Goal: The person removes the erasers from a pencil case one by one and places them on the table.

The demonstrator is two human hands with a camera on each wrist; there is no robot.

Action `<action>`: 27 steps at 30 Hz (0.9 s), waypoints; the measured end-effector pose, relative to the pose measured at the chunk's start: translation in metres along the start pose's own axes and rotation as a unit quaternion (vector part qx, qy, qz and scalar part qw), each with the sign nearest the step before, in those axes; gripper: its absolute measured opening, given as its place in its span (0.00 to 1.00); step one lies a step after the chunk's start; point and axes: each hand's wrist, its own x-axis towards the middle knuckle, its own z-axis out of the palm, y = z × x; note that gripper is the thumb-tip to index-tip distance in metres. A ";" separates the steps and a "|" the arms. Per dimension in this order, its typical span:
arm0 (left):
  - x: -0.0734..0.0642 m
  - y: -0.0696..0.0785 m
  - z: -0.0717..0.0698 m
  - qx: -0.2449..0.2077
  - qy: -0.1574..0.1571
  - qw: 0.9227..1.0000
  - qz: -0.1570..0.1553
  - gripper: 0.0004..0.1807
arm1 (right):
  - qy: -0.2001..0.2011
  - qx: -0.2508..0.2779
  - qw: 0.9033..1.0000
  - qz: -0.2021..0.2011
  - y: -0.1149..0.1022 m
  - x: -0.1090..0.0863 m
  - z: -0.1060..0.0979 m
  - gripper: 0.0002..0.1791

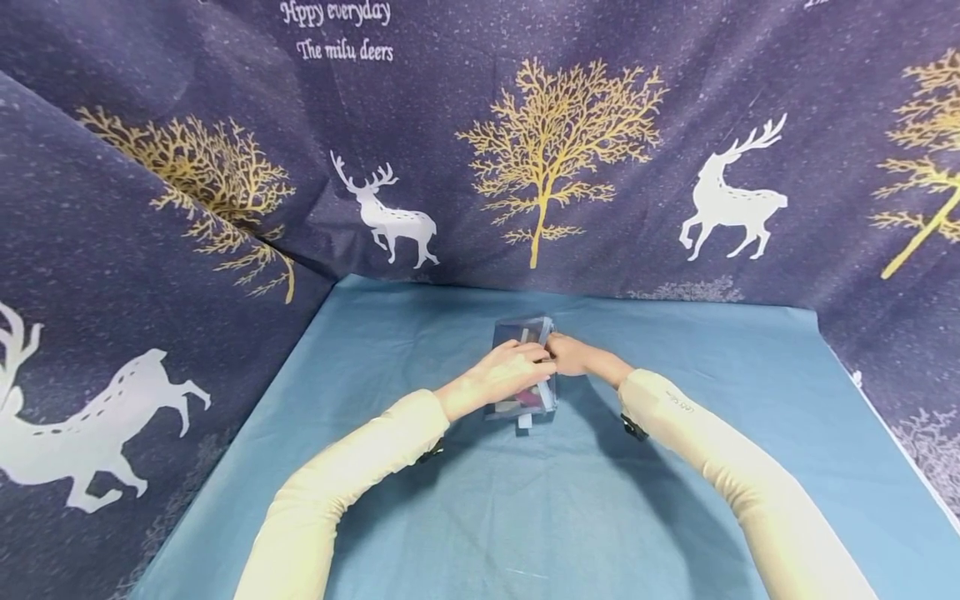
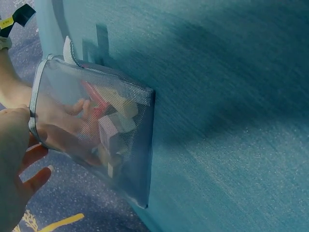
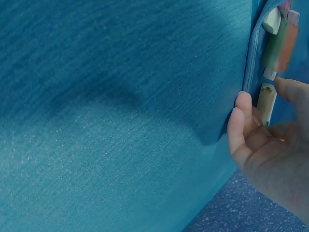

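A navy backdrop [image 1: 622,42] printed with gold trees and white deer hangs behind a blue cloth [image 1: 465,525]. A person in cream works over it, the left sleeve [image 1: 330,479] reaching in from 8 o'clock, the right sleeve [image 1: 723,458] from 4. A gold tree [image 1: 542,179] stands at 12 o'clock from a mesh pouch [image 2: 137,159], a white deer [image 1: 731,206] at 2. The pouch is near the cloth's 12 o'clock edge; whether it rests on the fabric cannot be told.

The left hand [image 1: 506,371] crosses the pouch in the head view and pinches its rim [image 2: 35,89], clamped on that edge. The right hand [image 1: 572,356] meets the pouch at 3 o'clock, fingers bent at the edge; whether they grip anything cannot be told. Inside show a red piece [image 2: 98,110], a green piece [image 3: 273,53] and an orange piece [image 3: 288,47]. A pale tag [image 1: 524,422] juts out at 6 o'clock.
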 end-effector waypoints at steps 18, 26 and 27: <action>0.002 0.000 0.004 -0.008 0.000 1.000 0.002 0.06 | 0.035 -0.013 0.999 0.032 -0.004 -0.001 0.001 0.13; 0.001 0.000 0.003 -0.001 -0.005 1.000 0.000 0.06 | 0.060 -0.063 0.996 -0.002 0.000 0.002 0.002 0.15; 0.001 0.000 0.002 -0.001 -0.006 1.000 0.001 0.06 | 0.061 -0.068 0.996 -0.007 0.001 0.002 0.002 0.16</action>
